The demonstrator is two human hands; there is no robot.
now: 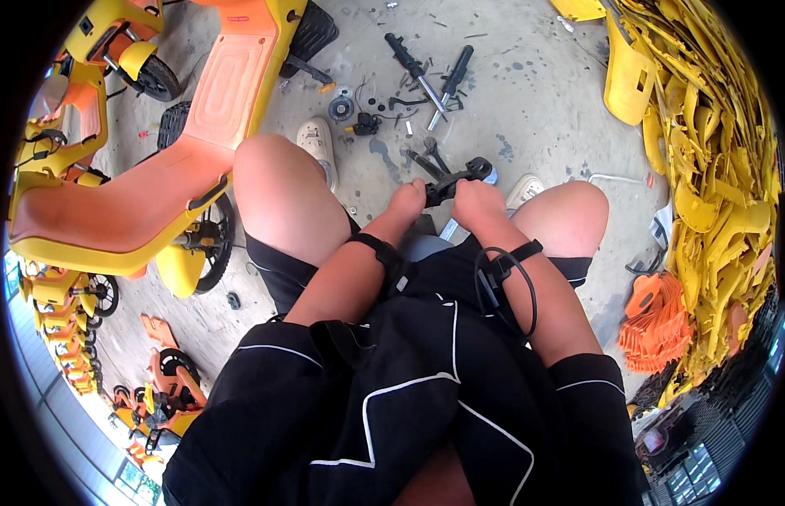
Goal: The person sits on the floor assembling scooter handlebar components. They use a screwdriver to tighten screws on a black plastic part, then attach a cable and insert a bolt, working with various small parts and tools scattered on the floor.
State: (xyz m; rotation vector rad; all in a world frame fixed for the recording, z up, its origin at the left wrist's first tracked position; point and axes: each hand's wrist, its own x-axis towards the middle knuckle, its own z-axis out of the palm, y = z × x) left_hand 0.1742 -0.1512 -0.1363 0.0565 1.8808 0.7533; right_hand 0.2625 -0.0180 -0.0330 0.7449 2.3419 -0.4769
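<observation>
Between my knees, a black bracket [444, 187] with a rounded, holed end is held up over the floor. My left hand [407, 201] is closed around its left side. On the other side my right hand [478, 205] grips it just below the holed end. Both fists hide parts of the bracket. Just beyond it lie dark metal pieces [426, 160], too overlapped to tell apart. A small blue thing [492, 176] shows partly behind my right hand, and I cannot make out what it is.
Two fork tubes [453, 87] and a round dark part [341, 107] lie farther ahead on concrete. A yellow-orange scooter [211, 110] stands close on my left, more behind it. Yellow panels [704, 152] are heaped at right beside stacked orange pieces [654, 325].
</observation>
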